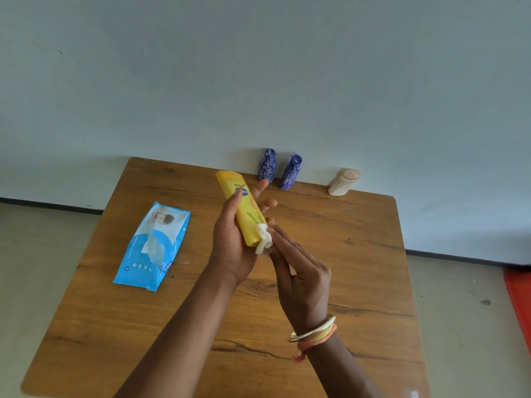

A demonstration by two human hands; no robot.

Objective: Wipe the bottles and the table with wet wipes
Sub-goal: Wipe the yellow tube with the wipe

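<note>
My left hand (234, 242) grips a yellow bottle (242, 205) and holds it tilted above the wooden table (359, 254). My right hand (301, 277) presses a crumpled white wet wipe (263, 238) against the bottle's lower end, pinched between its fingertips. Two blue patterned bottles (267, 169) (290, 172) stand at the table's far edge by the wall. A cream bottle (343, 182) stands to their right. A blue pack of wet wipes (153, 248) lies flat on the table's left part.
A grey wall rises right behind the table's far edge. A pale floor surrounds the table, and something red (518, 305) lies on the floor at the right edge.
</note>
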